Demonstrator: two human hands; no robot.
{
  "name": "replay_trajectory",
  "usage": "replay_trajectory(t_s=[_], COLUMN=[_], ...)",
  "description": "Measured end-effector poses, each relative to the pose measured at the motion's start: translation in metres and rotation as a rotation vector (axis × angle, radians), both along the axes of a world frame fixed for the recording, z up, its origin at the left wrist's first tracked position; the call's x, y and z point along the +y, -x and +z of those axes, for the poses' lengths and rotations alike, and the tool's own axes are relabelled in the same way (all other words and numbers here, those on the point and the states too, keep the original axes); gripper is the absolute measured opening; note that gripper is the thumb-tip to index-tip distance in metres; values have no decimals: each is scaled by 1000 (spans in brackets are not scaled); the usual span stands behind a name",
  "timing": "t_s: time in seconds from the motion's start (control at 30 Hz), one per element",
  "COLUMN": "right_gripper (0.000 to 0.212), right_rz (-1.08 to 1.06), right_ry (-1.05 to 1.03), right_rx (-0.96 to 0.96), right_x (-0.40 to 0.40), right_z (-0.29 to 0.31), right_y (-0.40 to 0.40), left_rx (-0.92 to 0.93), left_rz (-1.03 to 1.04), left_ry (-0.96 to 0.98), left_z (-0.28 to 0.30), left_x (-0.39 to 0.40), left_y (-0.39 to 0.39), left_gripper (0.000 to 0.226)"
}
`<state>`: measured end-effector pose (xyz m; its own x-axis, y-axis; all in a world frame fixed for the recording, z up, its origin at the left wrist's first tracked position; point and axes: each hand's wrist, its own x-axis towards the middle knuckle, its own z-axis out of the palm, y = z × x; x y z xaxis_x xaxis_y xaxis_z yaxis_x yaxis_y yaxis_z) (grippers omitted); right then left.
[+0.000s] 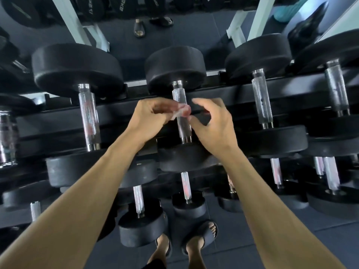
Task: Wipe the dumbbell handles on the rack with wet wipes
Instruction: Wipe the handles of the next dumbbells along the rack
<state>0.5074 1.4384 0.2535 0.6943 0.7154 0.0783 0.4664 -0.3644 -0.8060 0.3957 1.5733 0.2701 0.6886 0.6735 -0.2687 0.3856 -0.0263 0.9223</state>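
Two bare hands meet at the centre of the frame over the knurled metal handle [181, 115] of the middle dumbbell [174, 68] on the top tier of a black rack [229, 94]. The left hand [149, 115] has its fingers curled in and pinches a small, crumpled, translucent wet wipe [179, 112] that lies against the left side of the handle, about midway along it. The right hand [213, 125] sits just right of the handle with fingers bent; its thumb and fingertips reach toward the wipe's right edge, but whether they actually clamp it cannot be told. Both forearms run up from the lower corners of the frame.

That dumbbell rests across the rack's rails, one round black head toward the upper centre of the frame and the other below the hands. A larger dumbbell [77, 70] lies to its left, and two more [258, 55] sit to its right, all with shiny textured handles. Lower tiers hold smaller dumbbells [141, 228] toward the bottom centre.

At the bottom centre, the person's feet in dark slide sandals [200, 237] stand on dark floor tiles. Along the top of the frame a mirror shows reflected sandals [139, 28], white frame bars and black weight plates.
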Motion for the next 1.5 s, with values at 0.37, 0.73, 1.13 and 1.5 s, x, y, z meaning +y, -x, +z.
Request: replay_trajectory(t_s=[0.37,0.73,1.13,1.5], right_gripper=[2,16,9,27], right_rz=[212,345,809,855], right_ry=[60,-42,-1,251], right_rx=[-298,-272,-413,45], right_x=[40,39,20,18], right_z=[-7,-8,-5,-9], right_y=[-12,-42,-54,-63], left_rx=[14,-93,-120,-142], left_rz=[325,613,729,729], left_ry=[60,26,-26,12], left_z=[-26,-52,-59,-59], left_x=[-25,-94,-97,-96], left_y=[31,27,22,22], left_gripper=[22,24,30,39])
